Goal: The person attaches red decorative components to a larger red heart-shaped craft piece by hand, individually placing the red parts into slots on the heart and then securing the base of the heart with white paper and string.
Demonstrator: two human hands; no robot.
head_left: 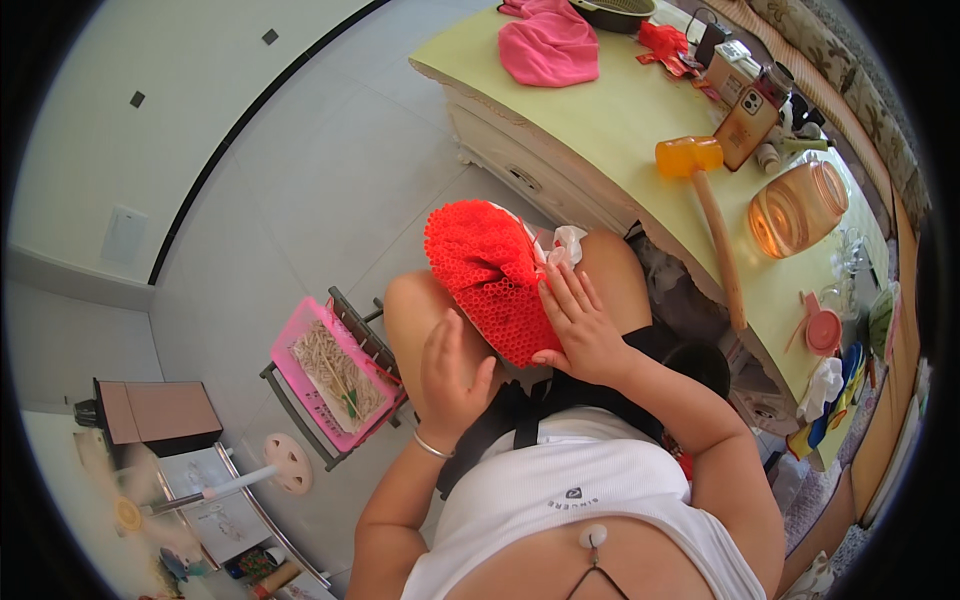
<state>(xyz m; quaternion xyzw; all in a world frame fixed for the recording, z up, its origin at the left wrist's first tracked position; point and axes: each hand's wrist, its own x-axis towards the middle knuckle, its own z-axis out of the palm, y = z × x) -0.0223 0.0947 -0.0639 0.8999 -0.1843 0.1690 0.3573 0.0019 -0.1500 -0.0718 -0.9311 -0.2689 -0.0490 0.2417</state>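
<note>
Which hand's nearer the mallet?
Right. The right hand, fingers spread, is at the right side of the red straw bundle, left of the mallet. The left hand is farther left, at the bundle's other side.

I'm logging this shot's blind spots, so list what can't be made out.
Head view: underside of the red straw bundle, hidden by its own top.
Head view: screen of the smartphone, hidden by its back.
Head view: far side of the colander, cut off by the upper edge.
</note>
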